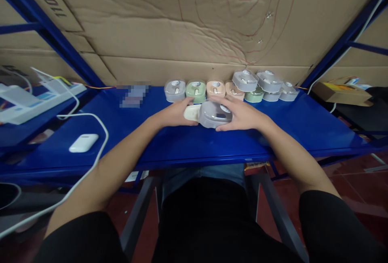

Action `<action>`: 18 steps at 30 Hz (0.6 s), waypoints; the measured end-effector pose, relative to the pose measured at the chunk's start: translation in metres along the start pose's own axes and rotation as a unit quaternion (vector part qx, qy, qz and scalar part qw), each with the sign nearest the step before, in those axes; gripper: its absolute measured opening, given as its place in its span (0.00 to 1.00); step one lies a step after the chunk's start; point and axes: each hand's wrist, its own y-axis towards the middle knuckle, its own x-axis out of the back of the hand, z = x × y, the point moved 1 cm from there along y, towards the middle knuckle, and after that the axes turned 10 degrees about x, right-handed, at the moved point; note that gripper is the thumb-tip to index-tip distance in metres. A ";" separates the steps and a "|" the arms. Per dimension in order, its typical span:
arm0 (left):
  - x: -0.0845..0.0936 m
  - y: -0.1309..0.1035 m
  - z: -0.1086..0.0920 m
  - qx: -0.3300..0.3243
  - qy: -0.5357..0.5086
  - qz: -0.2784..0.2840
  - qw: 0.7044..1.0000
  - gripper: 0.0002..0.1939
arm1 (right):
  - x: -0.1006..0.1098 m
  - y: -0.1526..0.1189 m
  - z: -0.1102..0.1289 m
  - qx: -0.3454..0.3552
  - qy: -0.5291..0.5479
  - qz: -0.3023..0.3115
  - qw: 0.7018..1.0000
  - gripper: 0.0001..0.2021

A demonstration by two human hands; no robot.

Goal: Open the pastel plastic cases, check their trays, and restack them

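Gray container (214, 114), clear-lidded, sits above the front of the blue table (194, 141), with the right hand (242, 113) clamped on its outer side. The left hand (179, 113) grips a cream piece (191, 113) that meets the container's other side; whether the two are joined I cannot tell. Just behind stands a row of similar containers (216, 89) in gray, green and peach, some stacked, along the cardboard (157, 24). A white case (84, 143) lies near a white cable (103, 127).
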 end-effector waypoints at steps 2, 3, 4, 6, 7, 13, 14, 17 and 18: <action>-0.012 -0.001 -0.011 -0.033 -0.036 -0.002 0.999 0.66 | 0.001 0.001 -0.001 -0.012 -0.020 -0.026 0.999 0.61; -0.018 -0.003 -0.018 -0.050 -0.057 -0.003 0.997 0.66 | 0.000 0.001 -0.002 -0.024 -0.033 -0.027 0.999 0.62; -0.024 -0.004 -0.024 -0.062 -0.078 -0.006 0.995 0.67 | -0.001 0.002 -0.002 -0.036 -0.044 -0.020 0.998 0.62; -0.036 -0.007 -0.034 -0.072 -0.113 -0.008 0.991 0.68 | -0.005 0.003 -0.004 -0.049 -0.052 0.001 0.997 0.61; -0.040 -0.008 -0.038 -0.075 -0.126 -0.012 0.989 0.68 | -0.007 0.004 -0.004 -0.047 -0.051 0.010 0.998 0.61; -0.044 -0.011 -0.038 -0.076 -0.146 -0.018 0.986 0.68 | -0.024 0.006 -0.005 -0.036 -0.059 0.028 0.997 0.61; -0.042 -0.011 -0.038 -0.076 -0.146 -0.022 0.986 0.68 | -0.027 0.007 -0.005 -0.038 -0.060 0.030 0.997 0.61; -0.038 -0.009 -0.036 -0.077 -0.140 -0.037 0.986 0.63 | -0.034 0.009 -0.008 -0.029 -0.046 0.017 0.998 0.66; -0.036 -0.009 -0.035 -0.076 -0.136 -0.040 0.987 0.62 | -0.035 0.009 -0.010 -0.022 -0.036 0.008 0.999 0.68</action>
